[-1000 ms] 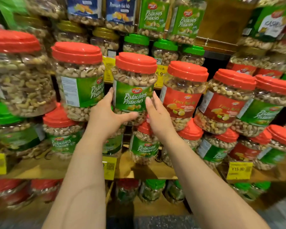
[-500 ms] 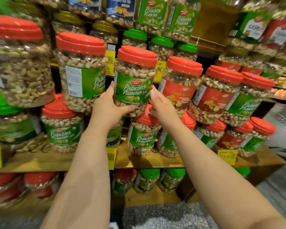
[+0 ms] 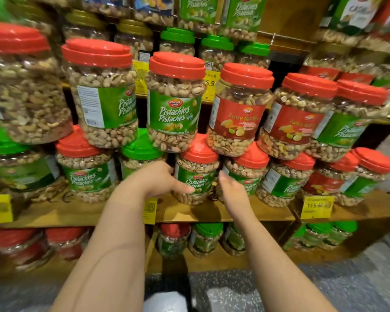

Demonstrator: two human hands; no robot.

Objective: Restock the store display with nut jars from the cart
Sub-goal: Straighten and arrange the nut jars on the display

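Standing on wooden shelf: stacked pistachio jar | both hands apparently empty, fingers relaxed | speckled floor

Centre jar label: "Pistachios Pistaches"; neighbouring red label perhaps "Fancy Nut Mix".

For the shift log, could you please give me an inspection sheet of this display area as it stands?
Surface: wooden shelf, jars stacked two high.
Job's things: pistachio jar upright on lower lids, in nobody's grip; Fancy Nut Mix jar beside it.
Clutter: yellow price tag on the shelf edge.
Grippers: left hand and right hand open, holding nothing.
Cables: nothing seen.
Surroundings: speckled floor; cart not in view.
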